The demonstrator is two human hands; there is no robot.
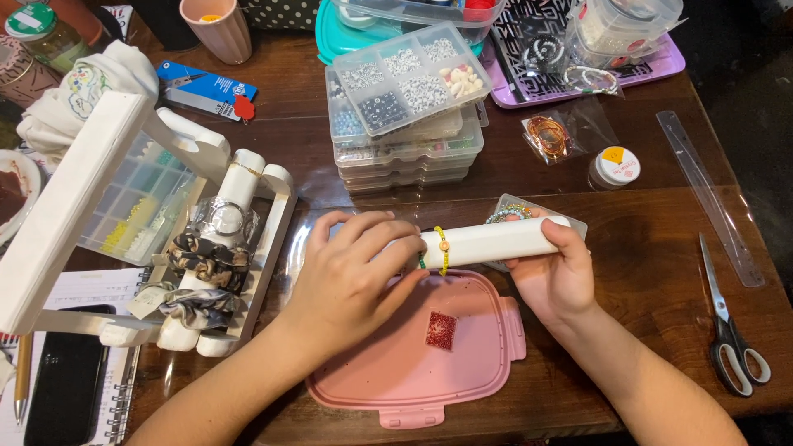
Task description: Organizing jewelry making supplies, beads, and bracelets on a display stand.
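Both hands are holding a white display roll (487, 241) sideways over a pink lid (413, 355). Left hand (351, 277) is curled around its left end, right hand (557, 272) grips the right end from below. A yellow beaded bracelet (443, 248) with an orange charm circles the roll

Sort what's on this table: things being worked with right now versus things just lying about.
In use: left hand, right hand, white roll, yellow bead bracelet, pink lid.
Lying about: scissors, clear ruler, bead boxes, phone.
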